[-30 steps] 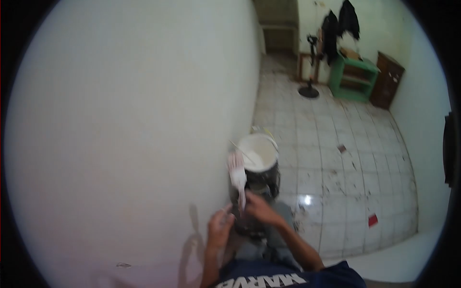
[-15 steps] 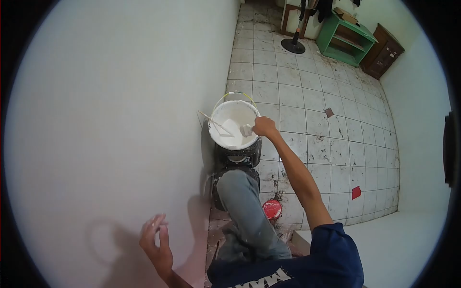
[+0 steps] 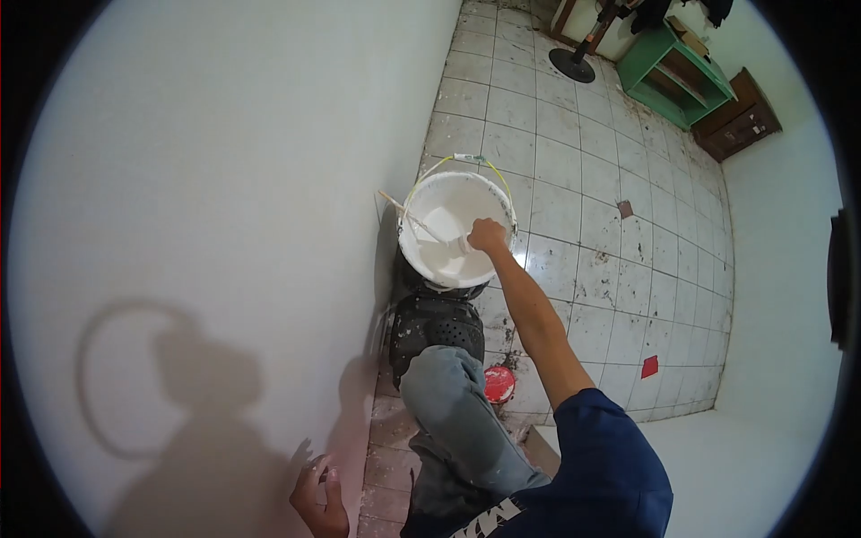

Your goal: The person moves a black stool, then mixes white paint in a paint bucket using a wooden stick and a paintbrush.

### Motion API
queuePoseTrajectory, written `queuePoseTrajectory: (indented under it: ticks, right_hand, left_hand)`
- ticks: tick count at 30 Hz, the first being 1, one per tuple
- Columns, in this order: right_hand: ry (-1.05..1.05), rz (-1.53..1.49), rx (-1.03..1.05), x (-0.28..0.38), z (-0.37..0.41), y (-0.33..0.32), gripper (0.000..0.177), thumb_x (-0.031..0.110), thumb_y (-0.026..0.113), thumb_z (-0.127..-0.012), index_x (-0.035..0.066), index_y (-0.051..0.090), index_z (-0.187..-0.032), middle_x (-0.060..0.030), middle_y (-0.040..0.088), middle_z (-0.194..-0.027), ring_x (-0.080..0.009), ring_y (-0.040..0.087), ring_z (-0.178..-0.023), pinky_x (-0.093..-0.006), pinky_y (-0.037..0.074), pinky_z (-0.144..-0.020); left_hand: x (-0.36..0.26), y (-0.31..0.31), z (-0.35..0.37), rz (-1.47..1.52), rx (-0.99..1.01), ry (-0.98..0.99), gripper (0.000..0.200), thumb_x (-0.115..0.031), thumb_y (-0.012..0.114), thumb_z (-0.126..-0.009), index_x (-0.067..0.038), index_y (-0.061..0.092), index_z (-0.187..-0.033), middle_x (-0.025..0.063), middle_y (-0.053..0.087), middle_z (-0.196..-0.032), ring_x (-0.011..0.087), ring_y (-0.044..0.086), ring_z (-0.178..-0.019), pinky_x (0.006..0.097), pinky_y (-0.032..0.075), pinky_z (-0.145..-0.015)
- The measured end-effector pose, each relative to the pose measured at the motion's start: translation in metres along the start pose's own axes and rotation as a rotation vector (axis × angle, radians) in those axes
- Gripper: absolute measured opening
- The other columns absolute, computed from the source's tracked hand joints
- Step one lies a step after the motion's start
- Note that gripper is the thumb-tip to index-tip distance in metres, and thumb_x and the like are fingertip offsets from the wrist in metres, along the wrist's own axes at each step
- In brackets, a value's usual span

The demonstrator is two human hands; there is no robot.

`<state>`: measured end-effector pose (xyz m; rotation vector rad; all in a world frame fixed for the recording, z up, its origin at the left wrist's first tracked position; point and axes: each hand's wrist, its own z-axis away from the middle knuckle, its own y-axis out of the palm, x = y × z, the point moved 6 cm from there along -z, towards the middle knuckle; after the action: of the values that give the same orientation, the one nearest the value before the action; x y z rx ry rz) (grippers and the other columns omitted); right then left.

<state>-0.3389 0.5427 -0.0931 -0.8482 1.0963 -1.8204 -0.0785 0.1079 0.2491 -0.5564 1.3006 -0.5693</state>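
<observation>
A white bucket [image 3: 414,202] of white paint stands on a black stool [image 3: 421,327] close to the wall. Reaching over its right side, my right hand [image 3: 488,235] is closed around a paintbrush [image 3: 460,246], whose paint-covered head points down and left inside the bucket. A paint-smeared stick [image 3: 389,200] leans across the left rim with its lower end in the bucket. My left hand [image 3: 320,493] is low beside the wall [image 3: 224,179], its fingers loosely bent and apart, holding nothing.
A red-lidded can [image 3: 500,385] sits on the tiled floor [image 3: 556,215] right of my knee. Farther off are a black stand base [image 3: 572,65], a green shelf [image 3: 668,81] and a brown cabinet [image 3: 740,117]. A red scrap [image 3: 649,367] lies on the tiles.
My right hand has moved inward over the bucket with the paintbrush. My left hand has dropped lower in view. The view has shifted, and a large shadow shows on the wall.
</observation>
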Motion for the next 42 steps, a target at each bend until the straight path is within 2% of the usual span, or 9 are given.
queuePoseTrajectory:
  ticks: [11,17,21,24,28,31,34,39,42]
  right_hand:
    - [0.02,-0.05,-0.181,0.002,0.033,-0.049,0.026,0.025,0.063,-0.072,0.005,0.068,-0.088,-0.0175,0.067,-0.088,-0.0337,0.067,-0.084,-0.0422,0.053,-0.072]
    - [0.277,-0.378,-0.368,-0.015,0.118,-0.143,0.026,0.02,0.066,-0.07,0.0,0.066,-0.086,-0.0218,0.066,-0.085,-0.0386,0.065,-0.082,-0.0459,0.053,-0.073]
    - [0.324,-0.507,-0.452,-0.01,0.152,-0.188,0.023,0.018,0.064,-0.071,-0.002,0.065,-0.083,-0.0235,0.065,-0.082,-0.0395,0.065,-0.08,-0.0461,0.052,-0.072]
    - [0.279,-0.58,-0.52,-0.01,0.156,-0.2,0.021,0.017,0.064,-0.072,-0.002,0.066,-0.082,-0.0238,0.065,-0.082,-0.0403,0.064,-0.077,-0.0454,0.052,-0.071]
    - [0.155,-0.727,-0.442,-0.02,0.134,-0.175,0.019,0.019,0.065,-0.074,0.001,0.068,-0.079,-0.022,0.065,-0.081,-0.0404,0.063,-0.076,-0.0447,0.052,-0.071]
    - [0.148,-0.858,-0.382,-0.033,0.11,-0.137,0.018,0.02,0.066,-0.074,0.003,0.069,-0.079,-0.021,0.066,-0.081,-0.0397,0.063,-0.078,-0.0443,0.051,-0.072]
    - [0.196,-0.928,-0.396,-0.05,0.09,-0.088,0.018,0.02,0.065,-0.074,0.003,0.069,-0.079,-0.0211,0.066,-0.081,-0.0391,0.063,-0.08,-0.0442,0.051,-0.072]
    - [0.222,-0.729,-0.307,-0.073,0.046,-0.045,0.017,0.016,0.063,-0.073,0.0,0.068,-0.078,-0.0224,0.065,-0.079,-0.039,0.063,-0.08,-0.0444,0.051,-0.073]
    - [0.056,-0.521,-0.405,-0.063,0.024,-0.069,0.016,0.013,0.062,-0.072,-0.001,0.067,-0.078,-0.0232,0.064,-0.077,-0.0397,0.063,-0.079,-0.0446,0.051,-0.073]
  left_hand:
    - [0.0,0.031,-0.035,0.141,0.053,-0.012,0.018,-0.006,0.056,-0.087,0.006,0.065,-0.098,0.0134,0.067,-0.089,0.0173,0.063,-0.082,0.0279,0.048,-0.076]
    - [-0.013,0.186,-0.182,0.357,0.155,0.068,0.021,-0.015,0.056,-0.089,0.003,0.067,-0.091,0.0062,0.066,-0.074,0.0077,0.059,-0.067,0.0232,0.048,-0.059]
    - [-0.007,0.274,-0.293,-0.112,-0.049,0.231,0.033,-0.035,0.065,-0.081,-0.003,0.067,-0.088,0.0167,0.069,-0.082,0.0372,0.065,-0.081,0.0456,0.05,-0.076]
    - [0.052,0.332,-0.362,-0.17,-0.142,-0.061,0.044,-0.04,0.07,-0.075,0.002,0.065,-0.085,0.015,0.065,-0.069,0.0236,0.061,-0.049,0.0357,0.049,-0.053]
    - [0.051,0.356,-0.382,0.141,0.042,-0.294,0.053,-0.045,0.074,-0.07,0.005,0.064,-0.086,0.0157,0.066,-0.074,0.0276,0.064,-0.057,0.0374,0.051,-0.059]
    - [0.064,0.37,-0.419,-0.071,-0.261,0.046,0.052,-0.045,0.073,-0.07,0.004,0.065,-0.083,0.0166,0.066,-0.077,0.0307,0.065,-0.07,0.0395,0.05,-0.066]
    - [0.028,0.357,-0.404,-0.202,-0.253,0.042,0.049,-0.043,0.071,-0.073,0.004,0.066,-0.086,0.0183,0.067,-0.081,0.0342,0.064,-0.082,0.0415,0.049,-0.072]
    - [0.044,0.367,-0.39,0.382,-0.118,0.137,0.015,-0.014,0.058,-0.089,0.0,0.058,-0.089,0.0048,0.058,-0.067,0.0083,0.048,-0.046,0.0244,0.038,-0.041]
    - [0.05,0.361,-0.398,0.281,-0.122,0.289,0.015,-0.015,0.057,-0.09,0.0,0.058,-0.088,0.0042,0.057,-0.067,0.0086,0.048,-0.045,0.0243,0.037,-0.04]
